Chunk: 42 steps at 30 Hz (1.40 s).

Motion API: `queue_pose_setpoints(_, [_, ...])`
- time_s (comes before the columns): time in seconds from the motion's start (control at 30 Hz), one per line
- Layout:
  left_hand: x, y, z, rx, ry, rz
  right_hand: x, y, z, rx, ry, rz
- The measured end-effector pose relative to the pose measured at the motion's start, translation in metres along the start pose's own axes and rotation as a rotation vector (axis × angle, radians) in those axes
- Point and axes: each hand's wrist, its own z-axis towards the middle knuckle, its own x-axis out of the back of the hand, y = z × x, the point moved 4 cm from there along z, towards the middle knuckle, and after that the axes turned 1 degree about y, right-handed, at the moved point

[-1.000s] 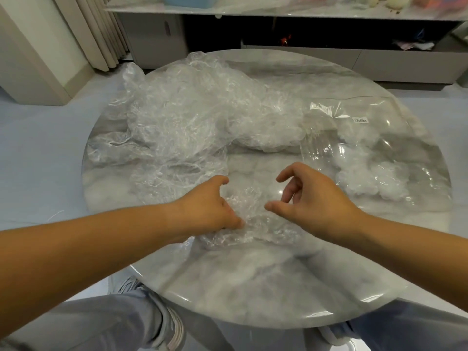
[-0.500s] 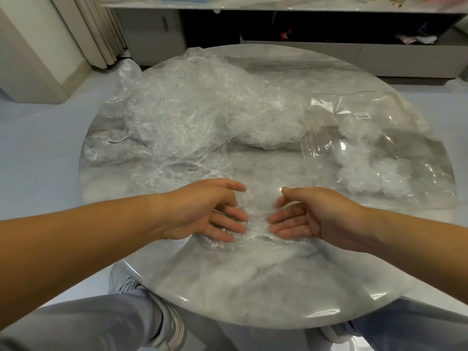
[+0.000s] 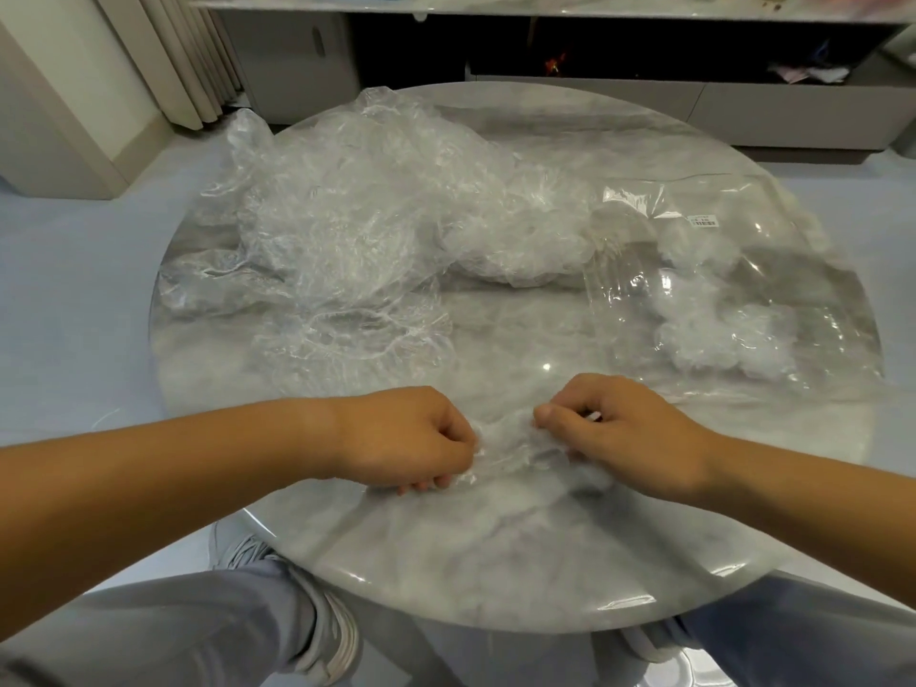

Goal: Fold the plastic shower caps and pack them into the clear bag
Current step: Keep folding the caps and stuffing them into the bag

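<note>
Head view. A: Where our fingers lay flat half a second ago, the left hand (image 3: 411, 438) and right hand (image 3: 619, 433) now curl, each grip pinching one end of the shower cap (image 3: 510, 448) on the near part of the desk (image 3: 495, 562).
B: We judge a fold is starting. Beyond stand the cabinet (image 3: 743, 106) and curtain (image 3: 183, 57). On the marble lie the unfolded pile (image 3: 372, 230) at left and the clear bag (image 3: 743, 270), holding folded caps (image 3: 718, 339), at right.
</note>
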Motion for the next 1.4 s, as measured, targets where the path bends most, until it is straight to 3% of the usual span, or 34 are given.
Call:
queue_pose_setpoints(0.13, [-0.007,0.008,-0.011,-0.068,-0.038,0.226,0.011,-0.002,-0.003,0.057,0.246,0.148])
queue_pose_setpoints(0.27, [-0.014,0.007,-0.013,-0.146,-0.019,0.451,0.015,-0.012,-0.008,0.242,0.327,0.019])
queue_pose_setpoints(0.4, [-0.017,0.005,-0.011,-0.172,-0.01,0.539,-0.001,-0.014,-0.014,0.577,0.07,-0.345])
queue_pose_setpoints(0.53, [-0.012,0.005,-0.012,-0.146,-0.019,0.536,-0.009,-0.007,-0.02,0.656,-0.147,-0.591])
queue_pose_setpoints(0.63, [-0.001,-0.001,-0.014,-0.047,-0.033,0.326,-0.012,-0.002,-0.024,0.636,-0.185,-0.793])
queue_pose_setpoints(0.73, [0.012,-0.016,-0.018,0.158,0.001,-0.089,-0.015,0.0,-0.028,0.605,-0.19,-0.822])
queue_pose_setpoints(0.8, [0.016,-0.024,-0.023,0.254,0.023,-0.227,-0.017,0.001,-0.03,0.606,-0.184,-0.825])
queue_pose_setpoints(1.07, [0.01,-0.011,-0.02,0.217,0.235,-0.971,-0.026,0.009,-0.033,0.587,-0.215,-0.701])
queue_pose_setpoints(1.2, [0.009,-0.004,-0.02,0.152,0.233,-1.017,-0.024,0.008,-0.035,0.593,-0.192,-0.657])
queue_pose_setpoints(1.4, [0.01,0.024,-0.027,-0.14,0.327,-0.617,-0.032,0.006,-0.036,0.617,-0.158,-0.78])
